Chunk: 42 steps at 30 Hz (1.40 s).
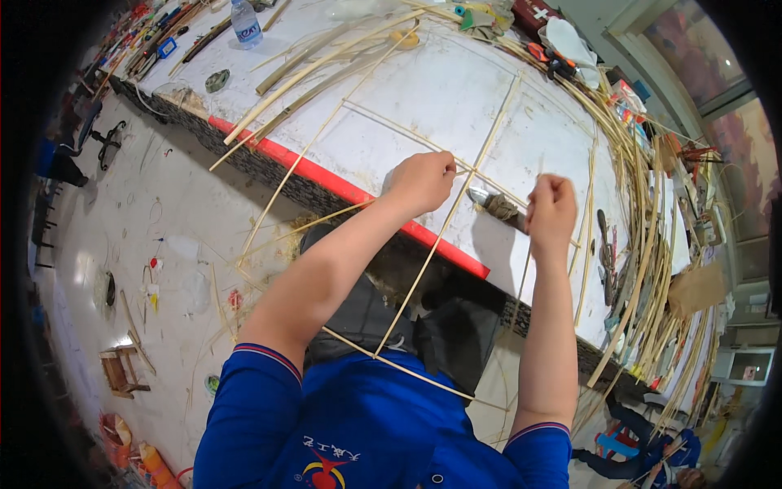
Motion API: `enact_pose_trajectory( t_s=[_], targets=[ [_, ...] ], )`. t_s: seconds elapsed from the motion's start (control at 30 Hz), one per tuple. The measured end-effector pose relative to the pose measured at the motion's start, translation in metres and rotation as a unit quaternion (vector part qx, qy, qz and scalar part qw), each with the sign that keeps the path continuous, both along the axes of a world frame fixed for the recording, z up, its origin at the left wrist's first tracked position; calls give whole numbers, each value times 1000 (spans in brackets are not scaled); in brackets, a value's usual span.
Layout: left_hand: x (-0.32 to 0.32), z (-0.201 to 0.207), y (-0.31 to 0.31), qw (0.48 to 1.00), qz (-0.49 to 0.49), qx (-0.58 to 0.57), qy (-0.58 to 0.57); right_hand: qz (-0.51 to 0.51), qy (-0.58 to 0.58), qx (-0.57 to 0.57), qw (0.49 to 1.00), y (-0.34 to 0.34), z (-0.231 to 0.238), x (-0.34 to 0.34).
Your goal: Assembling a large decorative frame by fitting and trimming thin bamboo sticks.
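A large frame of thin bamboo strips (419,285) leans from my lap up over the white table (423,73). A long upright strip and a cross strip (391,125) meet near the middle. Beside that crossing my left hand (423,181) is closed in a pinch, its fingertips against the strips; what lies between them is too small to tell. My right hand (552,213) is raised to the right of the crossing, fingers pressed together, their contents hidden. Between the hands, on the table, lie a small shiny metal piece (479,196) and a crumpled brown lump (502,208).
Red tape (326,181) runs along the table's near edge. Bamboo pieces (297,65) and a water bottle (246,24) are at the far left. Long strips (643,269), pliers (559,63) and dark scissors (607,257) line the right side. Another person (680,456) sits at lower right.
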<state>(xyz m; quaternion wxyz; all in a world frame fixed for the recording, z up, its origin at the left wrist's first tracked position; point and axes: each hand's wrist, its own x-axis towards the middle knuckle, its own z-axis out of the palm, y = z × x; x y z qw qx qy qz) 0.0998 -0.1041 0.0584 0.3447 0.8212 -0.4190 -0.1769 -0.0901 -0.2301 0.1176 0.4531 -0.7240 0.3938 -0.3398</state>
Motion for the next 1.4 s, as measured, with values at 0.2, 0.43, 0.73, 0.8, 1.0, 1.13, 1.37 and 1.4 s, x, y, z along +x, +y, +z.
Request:
enact_pose_trajectory(
  t_s=[0.2, 0.43, 0.73, 0.8, 1.0, 1.13, 1.37, 1.4],
  targets=[
    [-3, -3, -6, 998, -10, -46, -38, -21, -121, 34, 992, -17, 51, 14],
    [-16, -6, -12, 997, 16, -58, -54, 20, 116, -127, 985, -12, 9, 19],
    [-21, -18, -14, 985, 20, -109, -136, 75, 201, -221, 951, 23, -65, 28],
    [-21, -21, -13, 980, 15, -123, -155, 63, 240, -243, 938, 27, -64, 34],
    [-19, -21, -13, 978, 10, -149, -146, 57, 298, -310, 901, 32, -73, 40],
    [-20, -20, -14, 979, 8, -136, -148, 48, 265, -357, 894, 33, -81, 39],
    [-20, -28, -14, 973, 10, -167, -161, 58, 268, -392, 878, 28, -81, 39],
    [-21, -28, -15, 973, 10, -166, -161, 55, 271, -387, 880, 27, -81, 39]
  ],
)
